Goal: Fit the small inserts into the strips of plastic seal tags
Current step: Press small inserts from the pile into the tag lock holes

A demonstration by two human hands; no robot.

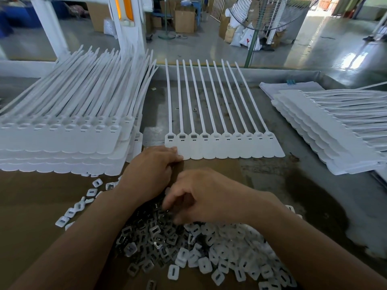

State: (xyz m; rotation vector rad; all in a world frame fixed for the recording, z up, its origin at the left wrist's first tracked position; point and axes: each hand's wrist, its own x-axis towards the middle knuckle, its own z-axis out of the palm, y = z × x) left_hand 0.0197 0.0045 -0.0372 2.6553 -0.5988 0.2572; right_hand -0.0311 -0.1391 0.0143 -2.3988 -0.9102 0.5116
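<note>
A strip of several joined white seal tags lies flat mid-table, tails pointing away. The leftmost few sockets look filled with dark inserts, the others look hollow. My left hand rests at the strip's near left corner, fingertips touching its edge. My right hand hovers over a heap of small inserts, white and dark ones mixed, with fingers curled down into the pile. Whether it pinches an insert is hidden by the fingers.
A tall stack of tag strips sits at the left, another stack at the right. Loose white inserts are scattered on the cardboard sheet. The metal table rim runs behind; a fan stand beyond it.
</note>
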